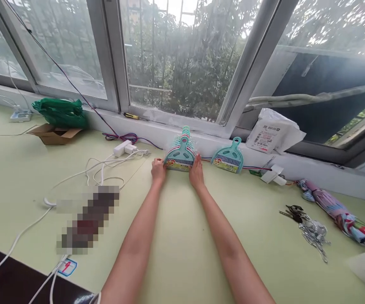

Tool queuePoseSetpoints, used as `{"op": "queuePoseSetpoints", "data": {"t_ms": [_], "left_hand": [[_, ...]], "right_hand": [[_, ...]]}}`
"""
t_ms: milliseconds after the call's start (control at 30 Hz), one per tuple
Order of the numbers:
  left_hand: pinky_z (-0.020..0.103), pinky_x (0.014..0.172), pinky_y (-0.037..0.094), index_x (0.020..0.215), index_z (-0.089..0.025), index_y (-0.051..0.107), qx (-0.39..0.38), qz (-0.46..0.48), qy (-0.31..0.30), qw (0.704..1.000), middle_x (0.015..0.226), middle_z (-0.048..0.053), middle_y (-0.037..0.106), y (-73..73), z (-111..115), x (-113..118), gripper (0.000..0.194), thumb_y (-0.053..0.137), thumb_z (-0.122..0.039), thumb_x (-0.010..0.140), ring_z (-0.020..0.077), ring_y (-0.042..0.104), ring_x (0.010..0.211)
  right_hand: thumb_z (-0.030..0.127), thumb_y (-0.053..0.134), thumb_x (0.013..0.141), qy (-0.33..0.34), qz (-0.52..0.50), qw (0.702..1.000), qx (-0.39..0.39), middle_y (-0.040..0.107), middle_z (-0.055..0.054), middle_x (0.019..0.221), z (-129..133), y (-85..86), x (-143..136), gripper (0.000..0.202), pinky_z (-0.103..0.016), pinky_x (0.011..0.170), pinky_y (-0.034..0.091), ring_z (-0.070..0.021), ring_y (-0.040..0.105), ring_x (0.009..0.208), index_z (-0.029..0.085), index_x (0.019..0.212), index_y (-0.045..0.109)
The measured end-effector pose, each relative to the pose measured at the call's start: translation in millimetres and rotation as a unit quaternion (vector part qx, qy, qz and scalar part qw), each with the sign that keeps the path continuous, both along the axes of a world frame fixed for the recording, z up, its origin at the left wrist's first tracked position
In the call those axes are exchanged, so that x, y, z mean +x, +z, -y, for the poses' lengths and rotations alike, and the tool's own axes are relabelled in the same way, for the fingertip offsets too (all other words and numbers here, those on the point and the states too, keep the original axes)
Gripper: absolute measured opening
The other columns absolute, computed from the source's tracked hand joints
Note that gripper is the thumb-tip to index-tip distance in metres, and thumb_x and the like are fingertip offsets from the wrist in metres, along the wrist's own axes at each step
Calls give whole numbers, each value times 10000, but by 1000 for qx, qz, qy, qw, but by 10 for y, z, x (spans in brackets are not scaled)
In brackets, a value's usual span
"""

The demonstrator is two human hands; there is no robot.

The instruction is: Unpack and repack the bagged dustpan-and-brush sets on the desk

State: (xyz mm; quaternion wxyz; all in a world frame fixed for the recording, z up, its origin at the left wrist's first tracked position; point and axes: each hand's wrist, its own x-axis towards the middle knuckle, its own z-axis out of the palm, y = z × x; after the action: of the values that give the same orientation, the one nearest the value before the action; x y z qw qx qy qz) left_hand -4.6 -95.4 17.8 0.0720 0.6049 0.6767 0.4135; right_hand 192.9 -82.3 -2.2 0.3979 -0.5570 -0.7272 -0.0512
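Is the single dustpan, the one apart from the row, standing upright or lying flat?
The single dustpan is upright: its handle points up and its wide edge is down on the table.

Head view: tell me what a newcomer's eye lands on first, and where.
Probably the teal-fronted row of dustpan sets at the centre by the window, with the left hand and right hand at its sides. A single teal dustpan set leans just right of it. Next might come the green plastic bag by the cardboard box at far left, and the patterned umbrella at far right.
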Motion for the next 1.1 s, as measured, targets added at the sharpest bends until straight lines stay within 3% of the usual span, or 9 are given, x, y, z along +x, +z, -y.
{"op": "queuePoseSetpoints", "data": {"t_ms": [167, 267, 400, 500, 667, 833, 933, 1000, 1100], "left_hand": [[367, 858, 460, 1136, -236, 648, -33, 38, -28, 998, 1146, 115, 578, -40, -67, -49, 307, 533, -330, 867, 274, 505, 1103], [389, 905, 443, 1266, -211, 547, -35, 47, -43, 997, 1193, 136, 545, -67, -77, -61, 444, 531, -394, 862, 272, 505, 1131], [441, 999, 388, 1437, -181, 282, 44, 66, -37, 996, 1351, 179, 411, -78, -35, -88, 746, 541, -525, 827, 278, 478, 1188], [448, 1025, 366, 1434, -178, 254, 139, 86, -6, 986, 1355, 184, 399, -46, -7, -121, 676, 406, -546, 888, 267, 487, 1174], [460, 1030, 362, 1407, -169, 278, 200, 71, 12, 977, 1345, 176, 402, 18, -12, -142, 624, 349, -540, 910, 274, 479, 1173], [472, 1054, 337, 1430, -193, 251, 231, 34, -8, 972, 1403, 184, 337, 106, 51, -54, 649, 444, -499, 890, 284, 424, 1256], [520, 1110, 224, 1363, -252, 420, 251, -12, -8, 968, 1491, 149, 249, 200, 157, 85, 488, 484, -380, 897, 301, 267, 1382], [535, 1143, 117, 1297, -320, 521, 240, -67, -55, 967, 1502, 83, 292, 262, 219, 200, 399, 467, -280, 904, 284, 214, 1415], [504, 1168, 28, 1364, -352, 464, 208, -169, -159, 950, 1497, 23, 349, 335, 251, 352, 494, 388, -176, 909, 232, 209, 1425]], "right_hand": [[340, 289, 944, 10, 11, 1000, -4, 29, -165, 1572, 66, 66, -34, 702, -526, 1134, 161, -250, -18, 1453, 99, 1492, -78], [421, 228, 956, -56, -64, 995, 43, 62, -158, 1571, 18, 110, 133, 667, -549, 1120, 163, -241, 58, 1451, 147, 1497, -50], [463, 257, 941, -291, -232, 917, 142, 152, -246, 1528, -156, 109, 912, 654, -556, 1104, 159, -302, 115, 1424, 68, 1458, 196], [475, 419, 883, -389, -312, 851, 164, 283, -328, 1436, -282, 38, 1678, 695, -544, 1087, 191, -359, 235, 1366, 9, 1388, 312], [434, 550, 764, -292, -324, 895, 89, 579, -215, 1092, -411, -77, 2311, 422, -464, 897, 423, -318, 547, 1059, 110, 1034, 573], [364, 500, 757, -275, -356, 888, 96, 636, -118, 884, -398, -103, 2252, 221, -360, 753, 460, -240, 604, 829, 174, 859, 552], [375, 467, 765, -275, -385, 878, 79, 648, -99, 815, -290, -106, 2204, 209, -342, 700, 452, -236, 610, 759, 191, 846, 525], [392, 445, 777, -272, -404, 871, 66, 654, -96, 805, -168, -110, 2181, 224, -338, 694, 445, -238, 618, 748, 199, 867, 514], [421, 405, 804, -266, -426, 863, 49, 664, -101, 853, 84, -121, 2141, 265, -330, 716, 439, -235, 628, 786, 205, 919, 505]]}}
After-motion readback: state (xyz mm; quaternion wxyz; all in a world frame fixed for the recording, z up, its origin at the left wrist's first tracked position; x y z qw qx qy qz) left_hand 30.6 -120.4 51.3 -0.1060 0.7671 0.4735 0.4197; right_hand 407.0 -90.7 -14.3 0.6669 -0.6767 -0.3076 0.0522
